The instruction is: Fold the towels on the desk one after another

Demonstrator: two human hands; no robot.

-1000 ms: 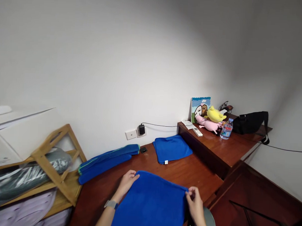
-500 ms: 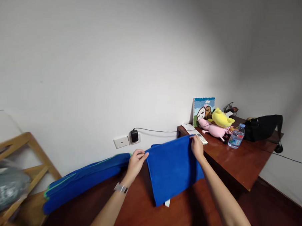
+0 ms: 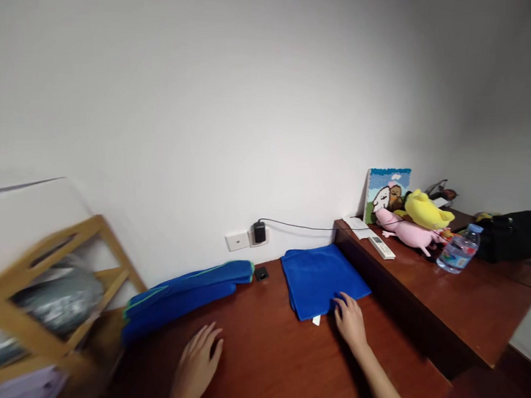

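A folded blue cloth (image 3: pixel 326 281) lies flat on the reddish-brown table (image 3: pixel 259 351), and a small white tag sticks out from under its front edge. My right hand (image 3: pixel 350 320) is at the cloth's front right side, fingers apart, the fingertips at or just over the fabric; whether they touch it I cannot tell. Farther left, my left hand (image 3: pixel 199 360) is over the table with its fingers stretched out and nothing in them. Beyond that hand, a long folded blue cloth with green edging (image 3: pixel 186 298) lies along the wall.
On the higher desk (image 3: pixel 454 307) at right are a remote control (image 3: pixel 382 248), a pink plush toy (image 3: pixel 408 231), a yellow plush toy (image 3: pixel 427 211), a water bottle (image 3: pixel 460 251) and a black bag (image 3: pixel 514 236). A black plug (image 3: pixel 259 231) trails a cable. Wooden chair (image 3: pixel 117 257) at left.
The blue cloth, held up by both hands before, now lies flat on the table. Both hands have let go; my left hand has moved down and left. The view has shifted slightly left.
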